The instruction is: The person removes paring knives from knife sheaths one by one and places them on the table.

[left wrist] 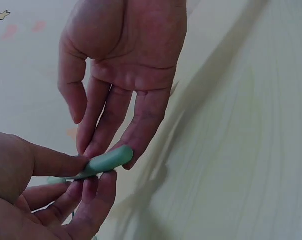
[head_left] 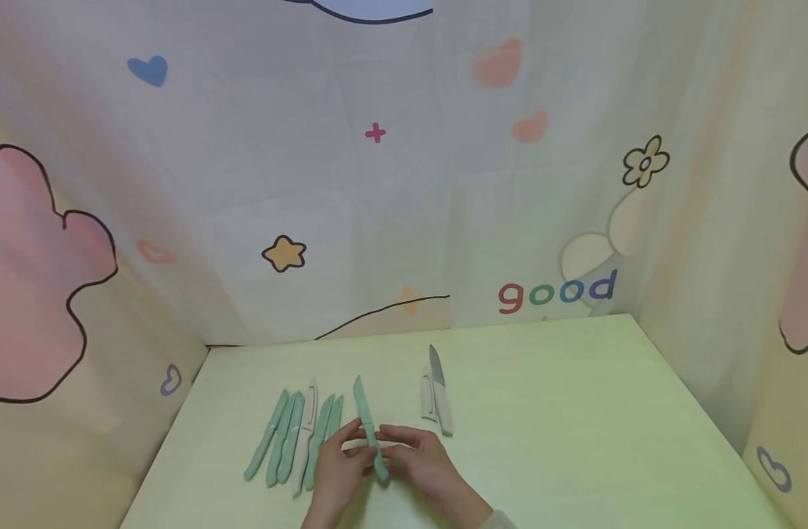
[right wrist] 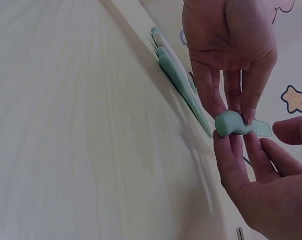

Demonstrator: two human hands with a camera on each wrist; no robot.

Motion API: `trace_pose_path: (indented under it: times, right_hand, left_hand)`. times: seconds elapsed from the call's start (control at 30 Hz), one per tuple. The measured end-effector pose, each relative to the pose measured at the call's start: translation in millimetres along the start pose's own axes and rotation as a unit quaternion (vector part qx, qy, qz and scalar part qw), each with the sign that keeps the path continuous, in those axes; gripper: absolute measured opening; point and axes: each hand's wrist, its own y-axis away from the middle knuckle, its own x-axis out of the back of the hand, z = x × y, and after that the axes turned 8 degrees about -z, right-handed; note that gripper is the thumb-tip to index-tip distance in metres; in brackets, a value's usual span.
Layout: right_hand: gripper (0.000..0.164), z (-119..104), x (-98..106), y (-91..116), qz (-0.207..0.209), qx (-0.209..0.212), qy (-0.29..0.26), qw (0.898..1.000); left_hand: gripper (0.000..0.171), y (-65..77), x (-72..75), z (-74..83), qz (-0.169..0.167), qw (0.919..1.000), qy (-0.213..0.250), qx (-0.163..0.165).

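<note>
Green knife (head_left: 365, 410), held above the pale table (head_left: 563, 411): the left hand (head_left: 338, 466) pinches its handle (head_left: 380, 471), thumb on top; the right hand (head_left: 427, 463) touches it with relaxed fingers, thumb apart. It looks light, stiff and smooth, best held by the handle. Its long axis runs away from the person, tip forward and slightly left.

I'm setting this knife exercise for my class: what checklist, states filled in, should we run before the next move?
1. Left hand pinching the held green knife: ok.
2. Right hand gripping it too: not ok, its thumb stands apart.
3. Green sheath over its blade: ok.
4. Sheath fully locked: cannot tell.
5. White-handled knife at right sheathed: not ok, its white sheath lies beside it.
6. Both hands clear of its bare blade: ok.
</note>
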Motion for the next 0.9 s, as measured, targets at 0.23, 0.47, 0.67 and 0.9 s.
trace_pose_path:
  times: [0.23,0.47,0.67,0.9]
  right_hand:
    - [0.040,-6.1,15.4,9.4,0.008,0.003,0.016,1.000]
    - [0.034,-15.9,25.0,17.8,0.033,0.001,0.054,0.998]
    - [0.034,-20.5,34.3,23.1,0.038,-0.004,0.063,0.997]
    - [0.035,-25.6,43.0,30.4,0.050,-0.004,0.077,0.996]
  left_hand:
    - [0.059,5.7,-8.4,9.2,-0.068,0.9952,0.070,-0.005]
    - [0.058,11.7,-20.6,26.1,-0.114,0.9885,0.098,-0.014]
    - [0.058,3.0,-31.7,15.6,-0.135,0.9857,0.098,-0.023]
    - [0.056,-3.0,-42.8,12.8,-0.156,0.9832,0.090,-0.029]
